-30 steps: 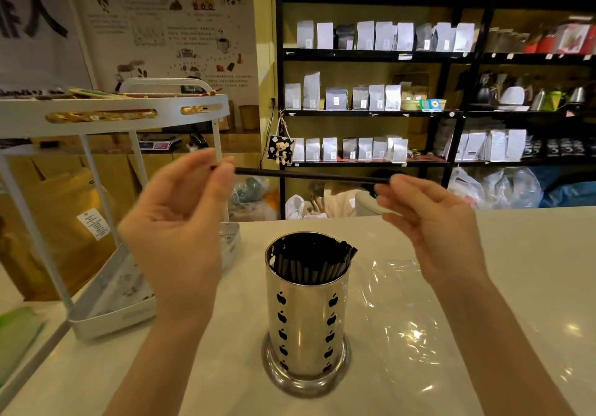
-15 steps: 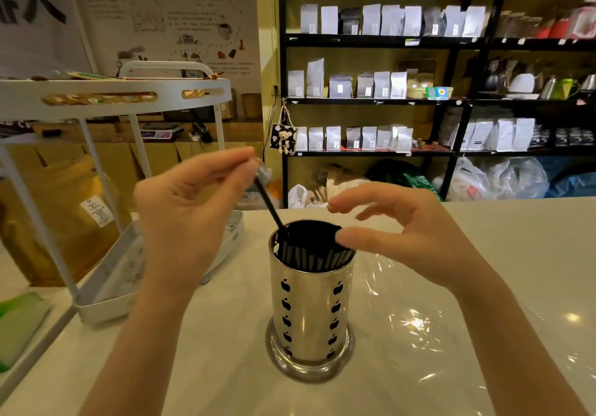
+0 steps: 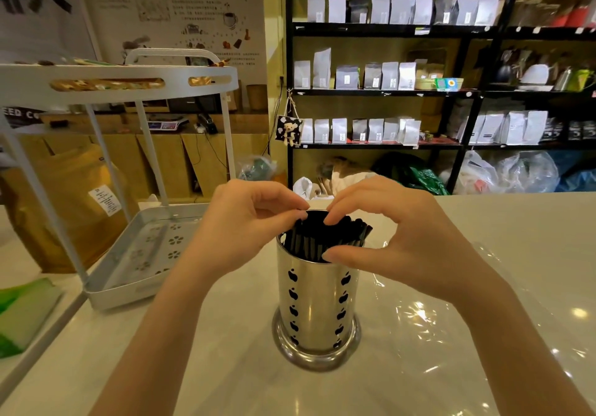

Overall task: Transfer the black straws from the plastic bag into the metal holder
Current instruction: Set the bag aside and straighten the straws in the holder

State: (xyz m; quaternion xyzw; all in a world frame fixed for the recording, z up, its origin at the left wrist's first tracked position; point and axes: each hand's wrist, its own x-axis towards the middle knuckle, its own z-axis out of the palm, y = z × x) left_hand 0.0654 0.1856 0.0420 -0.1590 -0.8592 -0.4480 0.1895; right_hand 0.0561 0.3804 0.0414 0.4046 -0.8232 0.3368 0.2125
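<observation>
Straws [image 3: 325, 238] fill holder [image 3: 317, 299], frame centre; bag [image 3: 429, 312] looks empty. Left hand [image 3: 245, 225], right hand [image 3: 393, 232] pinch straw tops; approx. done.

The cylindrical polished-metal holder [image 3: 317, 306] looks mirror-smooth, with black apple-shaped cut-outs and a shiny flared base. The thin black plastic straws [image 3: 325, 238] inside look matt. The pale stone-like table [image 3: 225, 367] is glossy, throwing back lamp glints. The clear crinkled plastic bag [image 3: 429, 319] glistens. The white perforated metal tray rack [image 3: 142, 254] has a smooth, satin painted finish.
</observation>
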